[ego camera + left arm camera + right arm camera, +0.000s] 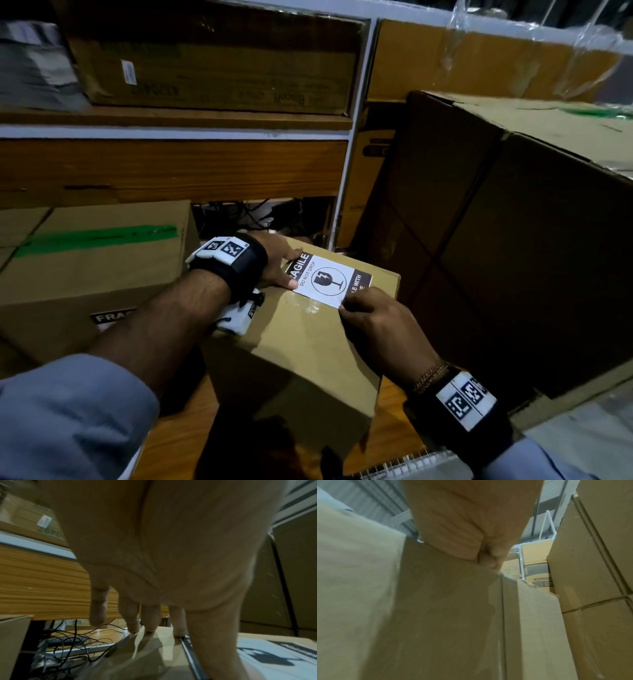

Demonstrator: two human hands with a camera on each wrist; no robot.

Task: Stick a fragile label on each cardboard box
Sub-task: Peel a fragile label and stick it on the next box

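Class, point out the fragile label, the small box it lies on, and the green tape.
fragile label [329, 281], head view, glass symbol.
small box [301, 342], head view, bare top.
green tape [102, 237], head view, middle of strip.

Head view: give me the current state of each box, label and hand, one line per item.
fragile label: lying on the small box top, held at both ends.
small box: closed, clear tape across its top.
left hand: fingers straight, pressing the label's left end.
right hand: fingers curled, pinching the label's near corner.
left box: closed, green tape, fragile label already on its side.
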